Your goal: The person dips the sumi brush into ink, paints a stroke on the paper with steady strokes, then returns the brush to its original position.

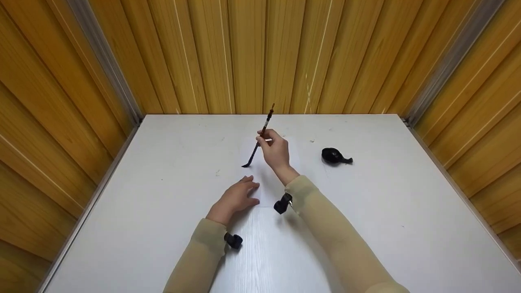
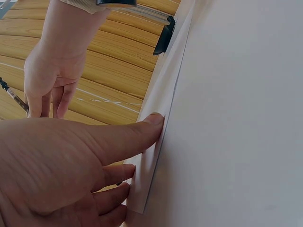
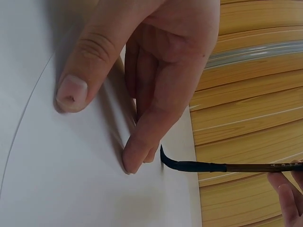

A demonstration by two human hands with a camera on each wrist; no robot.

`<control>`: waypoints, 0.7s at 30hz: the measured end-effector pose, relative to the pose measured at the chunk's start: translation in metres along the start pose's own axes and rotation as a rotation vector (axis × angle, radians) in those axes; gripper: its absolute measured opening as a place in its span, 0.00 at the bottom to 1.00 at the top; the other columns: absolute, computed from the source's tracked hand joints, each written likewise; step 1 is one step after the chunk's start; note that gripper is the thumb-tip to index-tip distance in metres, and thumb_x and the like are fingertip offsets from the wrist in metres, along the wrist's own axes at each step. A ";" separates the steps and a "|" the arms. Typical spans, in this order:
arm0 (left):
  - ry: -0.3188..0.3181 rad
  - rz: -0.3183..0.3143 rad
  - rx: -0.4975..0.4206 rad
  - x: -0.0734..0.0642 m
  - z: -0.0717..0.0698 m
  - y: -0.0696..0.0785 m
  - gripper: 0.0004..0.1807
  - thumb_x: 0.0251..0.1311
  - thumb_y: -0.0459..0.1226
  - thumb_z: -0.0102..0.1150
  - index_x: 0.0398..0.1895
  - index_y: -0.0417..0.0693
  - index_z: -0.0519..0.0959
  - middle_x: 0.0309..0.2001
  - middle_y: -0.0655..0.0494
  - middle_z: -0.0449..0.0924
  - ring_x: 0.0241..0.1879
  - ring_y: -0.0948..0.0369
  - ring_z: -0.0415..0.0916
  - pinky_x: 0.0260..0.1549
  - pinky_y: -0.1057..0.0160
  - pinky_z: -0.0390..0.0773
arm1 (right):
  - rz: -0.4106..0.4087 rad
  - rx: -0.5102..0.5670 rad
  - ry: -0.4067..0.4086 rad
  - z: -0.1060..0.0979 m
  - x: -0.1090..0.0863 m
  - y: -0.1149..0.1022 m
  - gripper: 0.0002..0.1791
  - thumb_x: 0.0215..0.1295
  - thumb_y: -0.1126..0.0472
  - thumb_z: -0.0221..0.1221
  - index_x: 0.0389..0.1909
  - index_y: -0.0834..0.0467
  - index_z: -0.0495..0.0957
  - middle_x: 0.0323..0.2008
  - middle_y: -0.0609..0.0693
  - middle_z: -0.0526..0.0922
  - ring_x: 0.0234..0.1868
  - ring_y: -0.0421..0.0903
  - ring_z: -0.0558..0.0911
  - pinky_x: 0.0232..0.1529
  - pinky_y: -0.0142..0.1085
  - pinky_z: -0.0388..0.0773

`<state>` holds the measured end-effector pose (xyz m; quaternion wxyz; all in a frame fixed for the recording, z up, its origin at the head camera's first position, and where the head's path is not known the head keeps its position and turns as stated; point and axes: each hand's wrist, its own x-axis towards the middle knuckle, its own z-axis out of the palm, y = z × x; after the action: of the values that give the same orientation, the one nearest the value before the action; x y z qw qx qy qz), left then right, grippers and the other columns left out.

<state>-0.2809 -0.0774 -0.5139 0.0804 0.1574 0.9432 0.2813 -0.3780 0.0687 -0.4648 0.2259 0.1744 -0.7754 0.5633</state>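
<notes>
My right hand (image 1: 277,152) pinches a calligraphy brush (image 1: 253,154) by its dark handle, held slanting with its top leaning away. In the right wrist view, the dark, bent bristles of the brush (image 3: 194,166) are right at the paper; fingertips (image 3: 289,203) show on its handle at the edge. Below the brush, my left hand (image 1: 235,198) rests on the white paper (image 1: 266,195) with fingers spread. The left wrist view has the thumb (image 2: 142,132) at the paper's near edge, which lifts slightly there. Pale paper nearly blends into the white table.
A black, rounded object with a narrow neck (image 1: 332,156) lies on the white table (image 1: 134,195), right of the paper. Wood-patterned walls (image 1: 248,57) close off the back and both sides. Small black cameras sit on both wrists, over beige sleeves (image 1: 338,228).
</notes>
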 end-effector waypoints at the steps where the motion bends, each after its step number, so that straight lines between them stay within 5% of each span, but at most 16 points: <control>1: 0.000 0.000 0.000 0.000 0.000 0.000 0.29 0.62 0.38 0.71 0.67 0.42 0.77 0.77 0.42 0.65 0.80 0.44 0.57 0.78 0.46 0.63 | -0.001 -0.009 -0.007 0.000 0.000 0.000 0.09 0.70 0.66 0.64 0.47 0.65 0.83 0.39 0.59 0.89 0.36 0.54 0.91 0.42 0.38 0.90; 21: -0.013 -0.023 -0.006 0.000 0.000 0.001 0.30 0.64 0.39 0.70 0.69 0.43 0.76 0.78 0.44 0.63 0.81 0.46 0.55 0.79 0.46 0.61 | 0.032 -0.080 -0.065 -0.004 0.003 -0.001 0.07 0.71 0.66 0.63 0.46 0.62 0.84 0.41 0.57 0.90 0.36 0.52 0.91 0.41 0.41 0.90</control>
<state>-0.2807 -0.0767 -0.5137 0.0904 0.1483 0.9436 0.2819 -0.3796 0.0719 -0.4614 0.1984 0.1708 -0.8068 0.5297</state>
